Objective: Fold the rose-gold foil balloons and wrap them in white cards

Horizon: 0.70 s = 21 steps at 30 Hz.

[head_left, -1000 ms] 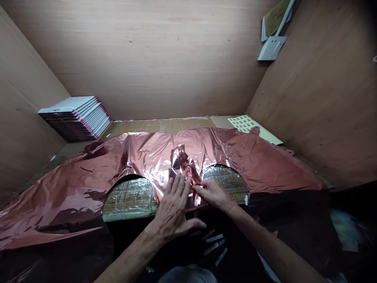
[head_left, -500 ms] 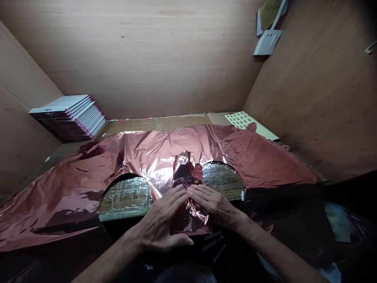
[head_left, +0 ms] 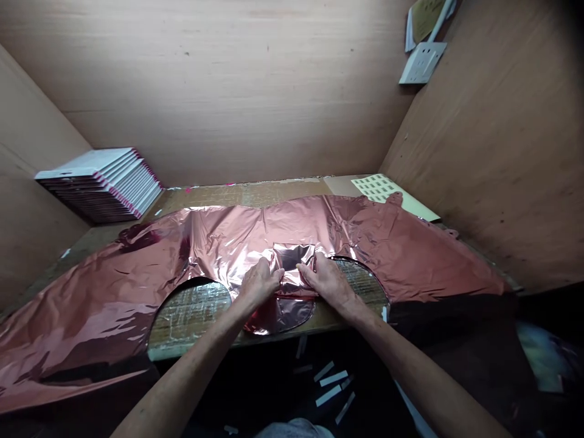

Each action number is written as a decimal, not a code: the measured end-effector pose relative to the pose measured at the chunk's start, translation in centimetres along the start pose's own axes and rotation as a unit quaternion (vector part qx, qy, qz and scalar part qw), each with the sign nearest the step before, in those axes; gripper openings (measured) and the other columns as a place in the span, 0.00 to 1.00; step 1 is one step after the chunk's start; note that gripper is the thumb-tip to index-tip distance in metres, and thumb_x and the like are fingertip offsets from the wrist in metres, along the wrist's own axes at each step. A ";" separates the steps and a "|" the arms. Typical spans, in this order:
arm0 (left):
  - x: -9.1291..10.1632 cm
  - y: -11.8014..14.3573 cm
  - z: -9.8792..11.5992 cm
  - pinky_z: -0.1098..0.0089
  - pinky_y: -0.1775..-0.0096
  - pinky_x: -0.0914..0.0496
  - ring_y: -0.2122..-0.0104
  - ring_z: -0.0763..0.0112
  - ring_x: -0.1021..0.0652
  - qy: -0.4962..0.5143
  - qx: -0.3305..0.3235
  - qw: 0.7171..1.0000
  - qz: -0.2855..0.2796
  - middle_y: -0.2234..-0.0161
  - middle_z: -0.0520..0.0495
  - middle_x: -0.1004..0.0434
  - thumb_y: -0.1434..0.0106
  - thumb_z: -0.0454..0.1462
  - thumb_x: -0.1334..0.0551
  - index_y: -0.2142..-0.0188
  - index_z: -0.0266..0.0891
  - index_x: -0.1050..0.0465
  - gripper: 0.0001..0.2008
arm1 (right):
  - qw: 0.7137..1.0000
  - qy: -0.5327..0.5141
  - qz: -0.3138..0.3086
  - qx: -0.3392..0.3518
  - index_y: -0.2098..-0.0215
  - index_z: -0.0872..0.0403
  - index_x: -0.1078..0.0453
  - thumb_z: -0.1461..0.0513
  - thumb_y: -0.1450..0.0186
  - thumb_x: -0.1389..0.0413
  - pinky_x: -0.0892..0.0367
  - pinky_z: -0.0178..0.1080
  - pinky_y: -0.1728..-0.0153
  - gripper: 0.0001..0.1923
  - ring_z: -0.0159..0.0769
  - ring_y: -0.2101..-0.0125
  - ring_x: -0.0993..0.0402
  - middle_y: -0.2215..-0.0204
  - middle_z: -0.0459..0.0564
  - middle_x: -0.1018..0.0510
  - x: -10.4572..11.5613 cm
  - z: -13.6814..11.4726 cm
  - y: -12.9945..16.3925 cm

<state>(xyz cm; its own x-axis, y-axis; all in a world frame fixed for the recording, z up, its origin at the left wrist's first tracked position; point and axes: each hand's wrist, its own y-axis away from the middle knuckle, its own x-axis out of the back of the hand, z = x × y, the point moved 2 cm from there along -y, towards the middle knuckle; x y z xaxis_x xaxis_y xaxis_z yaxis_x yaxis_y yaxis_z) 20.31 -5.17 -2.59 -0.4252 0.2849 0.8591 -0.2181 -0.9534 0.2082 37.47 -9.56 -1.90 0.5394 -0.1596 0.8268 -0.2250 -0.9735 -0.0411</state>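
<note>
A large, flat rose-gold foil balloon (head_left: 283, 222) lies across the tabletop, creased and shiny, with rounded cut-outs on either side of its middle. At the middle is a folded rectangular section of foil (head_left: 294, 281); I cannot tell whether it joins the big sheet. My left hand (head_left: 261, 281) is closed on the section's left edge, thumb on top. On the opposite edge, my right hand (head_left: 329, 280) grips in the same way, its thumb pointing inward. A rounded, darker foil flap (head_left: 285, 315) lies below the fold near the table edge.
A stack of white cards with pink edges (head_left: 104, 182) stands at the back left. A pale label sheet (head_left: 387, 193) lies at the back right, below a wall socket (head_left: 422, 62). Wooden panels enclose the table. Several white strips (head_left: 333, 378) lie below the front edge.
The hands, earlier flat on a narrow crumpled foil piece, have moved up and apart. Their fingers now grip the sides of a flatter, folded rectangle. The rounded flap and white strips show more.
</note>
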 end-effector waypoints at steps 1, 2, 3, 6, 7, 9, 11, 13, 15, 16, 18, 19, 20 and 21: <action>-0.2 -0.2 0.0 0.67 0.65 0.36 0.60 0.57 0.23 -0.008 -0.004 1.000 0.003 0.61 0.40 0.23 0.35 0.46 0.45 0.58 0.36 0.32 0.15 | 0.997 0.059 0.037 0.025 0.50 0.62 0.31 0.55 0.34 0.41 0.31 0.46 0.57 0.20 0.52 0.59 0.24 0.62 0.64 0.22 0.4 -0.2 0.6; -0.4 -0.3 -0.2 0.67 0.64 0.36 0.59 0.57 0.23 -0.013 -0.008 1.000 0.007 0.60 0.40 0.23 0.35 0.45 0.45 0.58 0.36 0.33 0.14 | 0.989 0.111 0.075 0.070 0.46 0.62 0.33 0.53 0.33 0.42 0.33 0.49 0.52 0.24 0.54 0.55 0.26 0.57 0.67 0.23 0.7 -0.4 1.4; -0.6 -0.2 -0.4 0.67 0.64 0.36 0.59 0.57 0.23 -0.017 -0.011 1.000 0.012 0.60 0.40 0.23 0.34 0.45 0.45 0.58 0.36 0.33 0.14 | 0.975 0.147 0.101 0.136 0.42 0.62 0.36 0.51 0.31 0.45 0.36 0.52 0.47 0.27 0.55 0.49 0.29 0.51 0.69 0.26 0.8 -0.6 2.4; -0.9 0.0 -0.7 0.67 0.64 0.36 0.60 0.57 0.23 -0.031 -0.025 0.999 0.020 0.62 0.40 0.23 0.33 0.44 0.45 0.56 0.37 0.34 0.13 | 0.922 0.169 0.089 0.336 0.36 0.62 0.43 0.47 0.28 0.54 0.45 0.53 0.39 0.33 0.53 0.38 0.42 0.39 0.67 0.36 -0.1 -0.7 5.0; -0.7 -0.1 -0.6 0.67 0.64 0.36 0.60 0.58 0.23 -0.042 -0.043 0.998 0.017 0.62 0.41 0.22 0.33 0.43 0.45 0.55 0.37 0.34 0.13 | 0.912 0.176 0.060 0.365 0.37 0.63 0.43 0.46 0.28 0.55 0.45 0.52 0.39 0.33 0.53 0.38 0.43 0.39 0.67 0.37 -0.5 -0.8 5.3; 0.1 -0.6 0.0 0.67 0.64 0.35 0.61 0.59 0.23 -0.067 -0.111 0.992 -0.011 0.62 0.42 0.22 0.34 0.40 0.43 0.54 0.38 0.33 0.11 | 0.908 0.196 -0.011 0.371 0.41 0.61 0.36 0.48 0.27 0.55 0.38 0.50 0.43 0.28 0.52 0.42 0.36 0.43 0.65 0.31 -0.9 -1.3 4.8; 1.5 -1.6 0.7 0.68 0.62 0.35 0.62 0.60 0.23 -0.090 -0.189 0.976 -0.060 0.64 0.45 0.21 0.37 0.38 0.39 0.56 0.42 0.30 0.10 | 0.913 0.211 -0.048 0.347 0.48 0.58 0.31 0.53 0.27 0.52 0.35 0.47 0.49 0.19 0.49 0.49 0.30 0.50 0.62 0.26 -0.5 -2.3 3.1; 3.1 -2.6 0.9 0.69 0.60 0.34 0.62 0.61 0.22 -0.105 -0.242 0.958 -0.110 0.67 0.47 0.21 0.42 0.35 0.35 0.59 0.44 0.26 0.10 | 0.915 0.214 -0.063 0.336 0.51 0.57 0.31 0.55 0.29 0.47 0.34 0.45 0.52 0.14 0.47 0.53 0.29 0.53 0.61 0.25 0.2 -3.3 1.0; 4.2 -2.8 0.5 0.68 0.58 0.34 0.60 0.59 0.22 -0.102 -0.271 0.951 -0.104 0.67 0.47 0.21 0.46 0.35 0.31 0.60 0.45 0.24 0.13 | 0.921 0.217 -0.076 0.313 0.54 0.59 0.31 0.53 0.33 0.41 0.34 0.45 0.54 0.18 0.47 0.55 0.30 0.55 0.61 0.26 0.4 -3.6 -0.8; 4.5 -2.7 0.1 0.67 0.56 0.33 0.57 0.58 0.23 -0.092 -0.271 0.956 -0.067 0.63 0.46 0.21 0.46 0.35 0.31 0.58 0.44 0.24 0.14 | 0.925 0.220 -0.083 0.298 0.55 0.59 0.31 0.51 0.34 0.40 0.34 0.45 0.56 0.20 0.48 0.56 0.30 0.57 0.60 0.26 0.1 -3.3 -1.3; 4.4 -1.8 -1.1 0.65 0.54 0.33 0.52 0.57 0.25 -0.046 -0.195 0.978 0.061 0.56 0.42 0.22 0.40 0.39 0.35 0.53 0.41 0.27 0.15 | 0.936 0.215 -0.071 0.269 0.57 0.59 0.31 0.46 0.36 0.40 0.33 0.44 0.58 0.24 0.47 0.60 0.30 0.61 0.57 0.27 -0.8 -2.4 -1.4; 3.9 -1.2 -1.8 0.64 0.53 0.33 0.52 0.57 0.25 -0.016 -0.130 0.985 0.113 0.55 0.40 0.23 0.36 0.42 0.39 0.51 0.39 0.29 0.15 | 0.942 0.205 -0.052 0.262 0.57 0.59 0.31 0.44 0.37 0.40 0.34 0.44 0.59 0.26 0.47 0.60 0.31 0.62 0.56 0.28 -1.4 -1.9 -1.1; 3.3 -0.6 -2.5 0.62 0.53 0.33 0.53 0.57 0.24 0.014 -0.063 0.988 0.143 0.55 0.39 0.23 0.33 0.44 0.43 0.50 0.37 0.30 0.16 | 0.946 0.188 -0.035 0.263 0.57 0.58 0.31 0.43 0.38 0.40 0.34 0.44 0.59 0.27 0.47 0.60 0.31 0.63 0.55 0.28 -2.0 -1.5 -0.6; 2.6 0.0 -3.1 0.61 0.54 0.33 0.54 0.56 0.24 0.049 -0.006 0.987 0.150 0.58 0.38 0.22 0.32 0.44 0.46 0.51 0.35 0.30 0.17 | 0.949 0.167 -0.021 0.267 0.57 0.57 0.31 0.42 0.39 0.40 0.34 0.44 0.59 0.28 0.46 0.60 0.31 0.63 0.54 0.29 -2.5 -1.1 0.0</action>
<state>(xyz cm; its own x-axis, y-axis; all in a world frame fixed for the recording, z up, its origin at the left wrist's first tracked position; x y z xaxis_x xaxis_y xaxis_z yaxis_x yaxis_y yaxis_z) 16.52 -4.10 -1.82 -0.5556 -0.0008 0.8314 -0.0804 -0.9953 -0.0547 35.24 -9.00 -3.37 0.2322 -0.1456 0.9617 0.2821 -0.9361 -0.2099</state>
